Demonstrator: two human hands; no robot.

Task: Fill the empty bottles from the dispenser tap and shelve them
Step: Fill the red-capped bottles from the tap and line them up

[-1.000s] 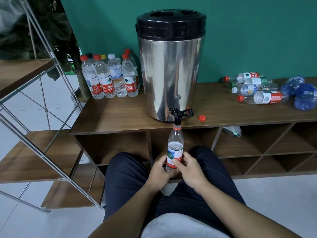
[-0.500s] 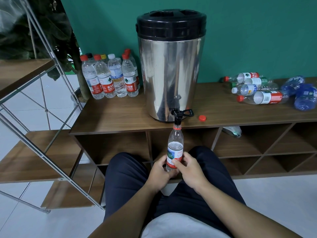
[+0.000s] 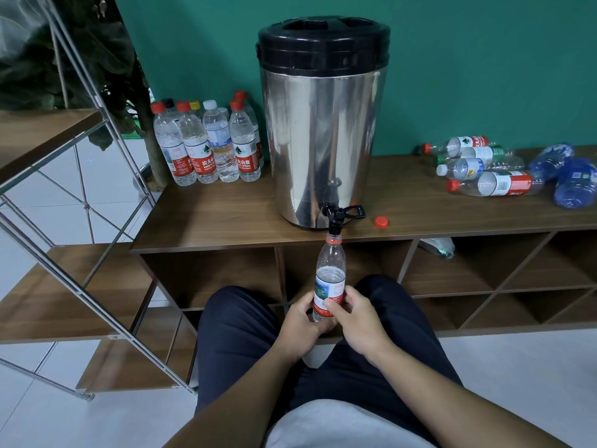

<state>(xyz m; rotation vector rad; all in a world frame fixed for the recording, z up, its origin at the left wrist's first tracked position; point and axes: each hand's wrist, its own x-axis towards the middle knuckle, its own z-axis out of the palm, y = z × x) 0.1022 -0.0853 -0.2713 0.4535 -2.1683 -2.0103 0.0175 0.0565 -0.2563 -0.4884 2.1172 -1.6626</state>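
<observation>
Both hands gripped the bottle's lower half, the left hand (image 3: 298, 321) from the left and the right hand (image 3: 357, 313) with thumb across the label. The bottle (image 3: 330, 276) stood upright, its open mouth just under the tap (image 3: 336, 216) of the dispenser (image 3: 323, 124), water about halfway up. On the desk (image 3: 226, 218) lay a red cap (image 3: 381, 222); capped bottles (image 3: 206, 147) stood left, empties (image 3: 484, 169) lay right.

A lounge-like room: green wall (image 3: 484, 59), low wooden cubby cabinet (image 3: 226, 221), tiled floor (image 3: 517, 367), potted plant (image 3: 97, 59)
</observation>
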